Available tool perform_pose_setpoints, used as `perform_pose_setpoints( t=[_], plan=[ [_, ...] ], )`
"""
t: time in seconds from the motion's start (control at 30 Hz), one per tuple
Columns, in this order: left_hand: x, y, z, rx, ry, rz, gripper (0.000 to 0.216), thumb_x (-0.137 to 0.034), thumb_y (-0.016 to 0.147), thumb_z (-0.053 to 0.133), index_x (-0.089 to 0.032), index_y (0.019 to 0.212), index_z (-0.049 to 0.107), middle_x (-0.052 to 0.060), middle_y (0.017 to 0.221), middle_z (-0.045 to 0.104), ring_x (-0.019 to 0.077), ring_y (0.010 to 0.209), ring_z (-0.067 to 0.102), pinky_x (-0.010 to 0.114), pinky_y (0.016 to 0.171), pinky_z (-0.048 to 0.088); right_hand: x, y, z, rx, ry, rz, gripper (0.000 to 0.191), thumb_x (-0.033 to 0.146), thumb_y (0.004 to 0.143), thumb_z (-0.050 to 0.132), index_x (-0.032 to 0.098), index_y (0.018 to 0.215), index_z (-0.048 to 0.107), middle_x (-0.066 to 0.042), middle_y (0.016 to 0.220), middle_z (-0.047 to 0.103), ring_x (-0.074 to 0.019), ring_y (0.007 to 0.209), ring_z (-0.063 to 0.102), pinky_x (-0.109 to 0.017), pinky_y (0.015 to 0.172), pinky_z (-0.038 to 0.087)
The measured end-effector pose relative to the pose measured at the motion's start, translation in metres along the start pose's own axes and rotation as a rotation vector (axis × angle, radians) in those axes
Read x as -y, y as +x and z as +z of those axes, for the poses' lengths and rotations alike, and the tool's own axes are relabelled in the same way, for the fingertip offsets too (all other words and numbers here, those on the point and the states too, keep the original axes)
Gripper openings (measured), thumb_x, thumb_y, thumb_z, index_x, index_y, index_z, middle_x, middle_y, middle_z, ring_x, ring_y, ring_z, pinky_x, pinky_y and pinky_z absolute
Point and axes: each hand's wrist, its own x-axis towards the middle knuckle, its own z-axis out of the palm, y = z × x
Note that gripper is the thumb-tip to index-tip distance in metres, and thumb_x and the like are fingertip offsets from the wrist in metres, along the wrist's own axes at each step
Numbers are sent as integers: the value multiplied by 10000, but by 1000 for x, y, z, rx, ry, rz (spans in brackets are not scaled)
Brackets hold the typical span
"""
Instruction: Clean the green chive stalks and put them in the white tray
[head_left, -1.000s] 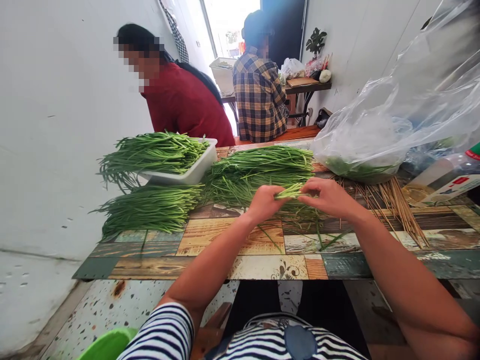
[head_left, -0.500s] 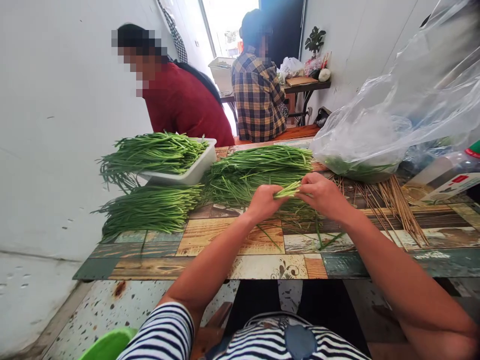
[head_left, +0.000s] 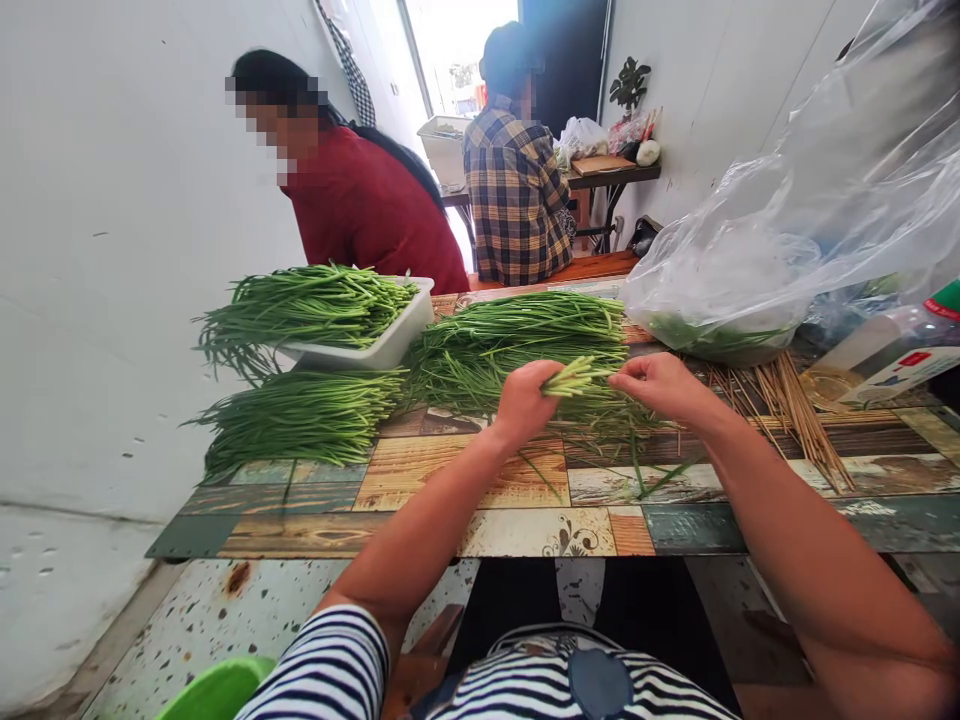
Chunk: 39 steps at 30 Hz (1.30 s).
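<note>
My left hand [head_left: 525, 398] is closed around a small bunch of green chive stalks [head_left: 576, 377], whose pale cut ends stick out to the right. My right hand [head_left: 661, 385] is pinched at the tips of those ends, fingers curled. Both hands hover over the patterned table [head_left: 525, 520], just in front of a large loose pile of chives [head_left: 517, 340]. A few stray stalks [head_left: 645, 470] lie on the table under my hands.
A white tray [head_left: 390, 345] heaped with chives stands at the back left, another chive pile [head_left: 300, 415] beside it. Bamboo skewers [head_left: 787, 400] lie to the right, below a clear plastic bag [head_left: 787, 250] and a bottle [head_left: 885, 350]. Two people sit beyond the table.
My right hand has slid slightly right along the stalk ends, opening a small gap between the hands. The bunch has risen a little.
</note>
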Motion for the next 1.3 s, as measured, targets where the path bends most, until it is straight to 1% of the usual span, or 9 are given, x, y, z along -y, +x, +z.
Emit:
perform_pose_setpoints(
  t=[0.1,0.17,0.33,0.47,0.6,0.83,1.03,1.2,1.3],
  plan=[
    [1,2,-3,-148,-93,-85,147,-276,829,584,-167,818,681,11,764,680,121,679,580,229,657,452,1,-13,-20,396,-45,-173,359,501,737,617,199,896,727,1,639,637,-124,543,528,-232,487,359],
    [2,2,-4,-184,-158,-117,181,-315,837,586,-162,862,679,15,784,685,116,676,581,227,655,456,7,-21,-34,516,-95,-253,363,507,726,641,230,940,736,-5,757,691,-152,651,593,-240,555,418],
    [3,-1,-2,-155,-189,-98,223,-327,868,551,-168,936,691,43,874,708,135,778,633,245,732,484,15,-17,-40,88,-313,-176,330,417,829,514,203,726,743,-15,648,667,-163,601,573,-263,553,399],
    [3,-3,1,-136,-119,-72,205,-281,859,568,-174,979,695,52,937,712,149,847,645,260,788,490,8,-2,-17,101,-566,-238,206,233,779,542,201,734,740,-47,782,697,-185,729,605,-257,619,400],
    [4,-4,4,-60,-59,-10,185,-213,846,586,-183,1001,682,49,969,709,154,874,640,268,821,485,1,4,-1,92,-736,-194,152,240,771,575,192,749,718,-76,827,678,-194,765,593,-258,595,362],
    [6,-4,7,49,27,28,158,-206,849,575,-170,947,694,53,889,708,160,826,626,264,772,471,6,-1,-8,148,-434,-131,53,215,728,597,171,716,624,-12,679,630,-127,602,524,-233,552,342],
    [3,-6,7,169,95,47,172,-188,840,570,-179,939,711,50,860,709,167,774,604,270,727,459,17,-8,-15,55,-55,-142,273,424,768,573,164,711,634,7,614,569,-112,563,464,-228,518,333],
    [1,-3,4,179,49,104,167,-167,842,551,-174,888,712,58,928,687,163,862,590,261,792,455,29,-11,-10,-48,72,-122,398,532,755,566,159,620,591,26,535,455,-92,514,361,-236,475,263],
    [2,-2,4,204,48,82,168,-192,858,541,-171,838,706,39,862,689,151,808,579,252,768,449,29,-9,-4,-127,79,-138,416,543,756,568,150,625,612,25,526,439,-92,516,343,-244,479,249]
  ],
)
